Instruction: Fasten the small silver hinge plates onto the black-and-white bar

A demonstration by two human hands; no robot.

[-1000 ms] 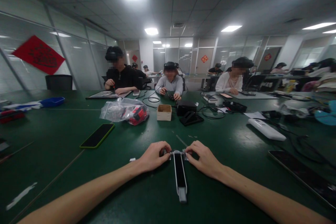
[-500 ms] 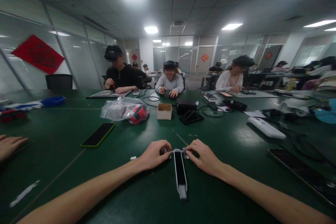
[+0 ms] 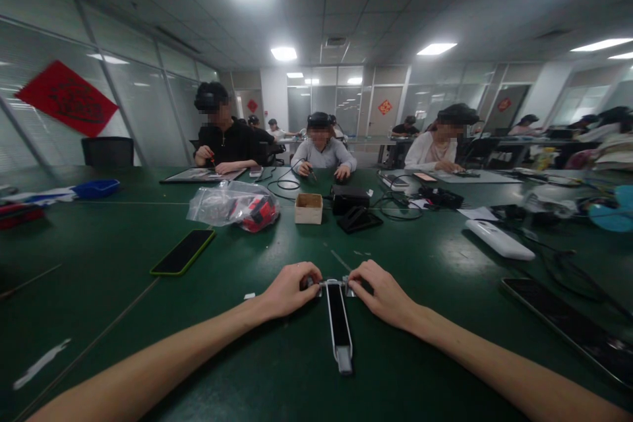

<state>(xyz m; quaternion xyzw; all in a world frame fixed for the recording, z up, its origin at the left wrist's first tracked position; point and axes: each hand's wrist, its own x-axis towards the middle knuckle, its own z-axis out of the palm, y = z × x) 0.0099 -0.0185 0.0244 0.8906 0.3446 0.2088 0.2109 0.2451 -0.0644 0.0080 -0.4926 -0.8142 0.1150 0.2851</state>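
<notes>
A long, narrow device (image 3: 339, 323) with a white frame, a black top face and a grey near end lies on the green table, pointing towards me. Small shiny metal-looking pieces stick out on both sides of its far end. My left hand (image 3: 291, 290) is closed, thumb and fingers pinching the piece on the left. On the other side, my right hand (image 3: 384, 293) pinches the right-hand piece (image 3: 349, 289) between thumb and fingertips. The fingers partly cover both pieces, so their exact kind is unclear.
A green-edged phone (image 3: 182, 252) lies to the left, a dark phone (image 3: 564, 323) to the right. Beyond are a plastic bag (image 3: 212, 204), a small open box (image 3: 308, 211), a black box (image 3: 350, 199), a white case (image 3: 499, 240) and cables. Several people sit across the table.
Another person's hand at the left edge has gone out of view. The whole view has shifted slightly. My hands keep the same grip beside the device.
</notes>
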